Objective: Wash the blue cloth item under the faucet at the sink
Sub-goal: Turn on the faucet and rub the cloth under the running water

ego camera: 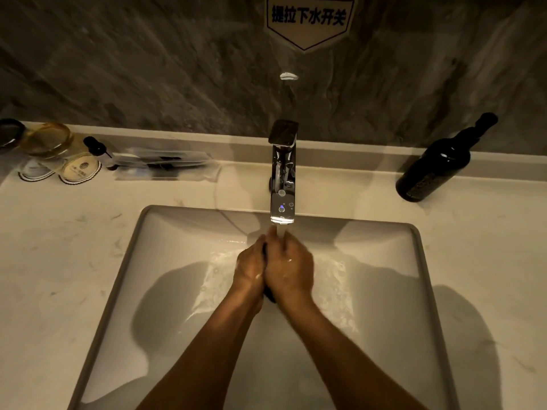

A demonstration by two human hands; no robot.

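Far-left back edge of counter [59, 261]: glass jars [47, 140], small dropper bottle [97, 147], clear packet [165, 165]. Sink [133, 255] at centre, water pooled in basin. Left hand [248, 269] closed, pressed against right hand [291, 269], also closed; cloth [270, 295] clamped between palms, only dark sliver visible. Chrome faucet [282, 173] directly above, stream hitting knuckles. Dark bottle [438, 164] at back-right edge.

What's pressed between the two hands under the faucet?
Head view: a dark cloth item, mostly hidden, is pressed between the left hand and right hand, under the chrome faucet stream.
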